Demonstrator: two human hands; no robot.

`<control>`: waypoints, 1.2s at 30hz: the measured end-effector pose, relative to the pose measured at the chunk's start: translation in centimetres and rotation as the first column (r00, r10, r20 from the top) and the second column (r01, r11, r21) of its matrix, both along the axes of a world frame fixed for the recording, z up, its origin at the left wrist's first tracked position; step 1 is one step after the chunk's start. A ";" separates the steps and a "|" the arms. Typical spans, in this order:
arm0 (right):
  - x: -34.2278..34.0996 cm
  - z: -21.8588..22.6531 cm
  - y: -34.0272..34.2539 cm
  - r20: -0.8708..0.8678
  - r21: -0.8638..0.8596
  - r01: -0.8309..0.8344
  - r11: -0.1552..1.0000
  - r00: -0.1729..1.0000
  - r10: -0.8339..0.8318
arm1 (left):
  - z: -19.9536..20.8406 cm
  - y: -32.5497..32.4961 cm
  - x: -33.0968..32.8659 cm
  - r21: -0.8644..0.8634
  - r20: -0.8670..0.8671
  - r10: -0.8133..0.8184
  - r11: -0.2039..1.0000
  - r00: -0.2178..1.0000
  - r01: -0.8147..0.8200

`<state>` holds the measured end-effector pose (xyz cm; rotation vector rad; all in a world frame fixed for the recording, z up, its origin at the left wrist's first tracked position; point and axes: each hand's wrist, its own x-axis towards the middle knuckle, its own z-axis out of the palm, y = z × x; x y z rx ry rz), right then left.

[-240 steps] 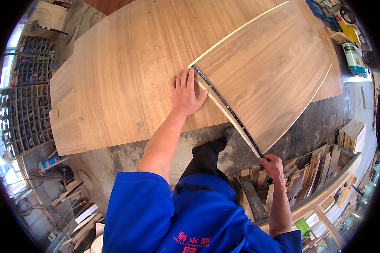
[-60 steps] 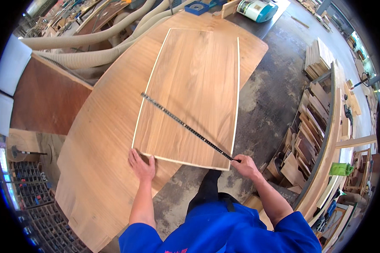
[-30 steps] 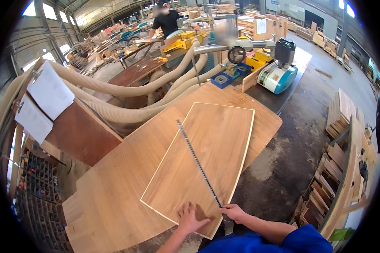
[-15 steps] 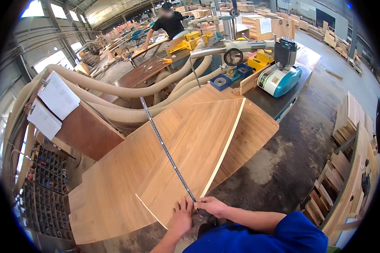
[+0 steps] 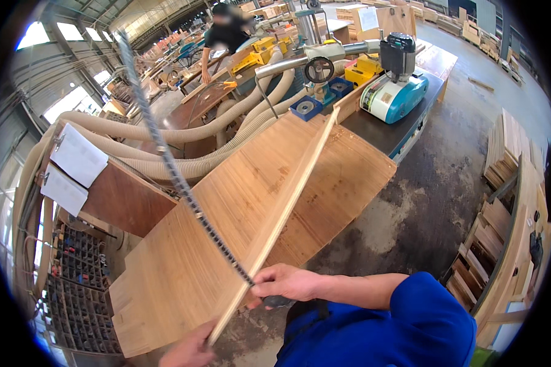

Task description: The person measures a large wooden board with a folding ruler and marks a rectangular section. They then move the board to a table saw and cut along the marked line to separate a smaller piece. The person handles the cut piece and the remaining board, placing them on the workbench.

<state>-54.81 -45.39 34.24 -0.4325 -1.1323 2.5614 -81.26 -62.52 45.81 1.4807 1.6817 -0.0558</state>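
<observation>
A wooden panel (image 5: 284,217) with a pale long edge is tilted up from the wooden tabletop (image 5: 165,278) and seen almost edge-on. My left hand (image 5: 190,350) grips its near end, with part of the hand cut off by the lower rim. My right hand (image 5: 291,282) is closed around a tape measure (image 5: 277,301), beside the panel's edge. From it a long dark blade (image 5: 187,194) with light marks stretches up and to the left, raised over the tabletop and blurred at its far end.
Beyond the tabletop stands a machine with a teal-and-white motor housing (image 5: 395,98). Beige hoses (image 5: 196,128) run along the left, near papers on clipboards (image 5: 79,153) and a dark compartment rack (image 5: 79,287). Stacked boards (image 5: 480,244) stand right. A person (image 5: 226,33) works farther back.
The panel, flat on the tabletop before, has been tipped up. My left hand has moved down and left to its end. The tape blade has lifted off the panel with my right hand.
</observation>
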 end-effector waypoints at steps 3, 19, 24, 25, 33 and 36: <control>-4.6 1.9 0.0 -0.035 0.243 -0.078 0.967 0.995 0.089 | 3.9 -3.4 -5.6 0.028 -0.394 0.157 0.987 0.906 -0.159; -10.2 -2.0 14.1 0.336 0.393 0.368 0.843 0.796 -0.504 | -2.2 25.5 -13.8 0.896 -0.364 0.355 0.385 0.861 0.220; -11.1 -3.2 15.8 0.458 0.413 0.347 0.842 0.720 -0.521 | -5.4 37.1 -17.1 0.950 -0.295 0.471 0.236 0.831 0.204; -11.4 -3.4 16.0 0.479 0.417 0.338 0.844 0.707 -0.520 | -6.1 39.3 -19.2 0.955 -0.276 0.484 0.234 0.831 0.182; -10.6 -4.7 18.8 0.594 0.520 0.328 0.789 0.524 -0.610 | -16.4 50.6 -28.0 0.911 -0.171 0.437 0.413 0.883 -0.028; -10.3 -7.9 20.6 0.631 0.514 0.332 0.791 0.479 -0.610 | -24.9 50.7 -30.8 0.798 -0.206 0.441 0.593 0.873 -0.111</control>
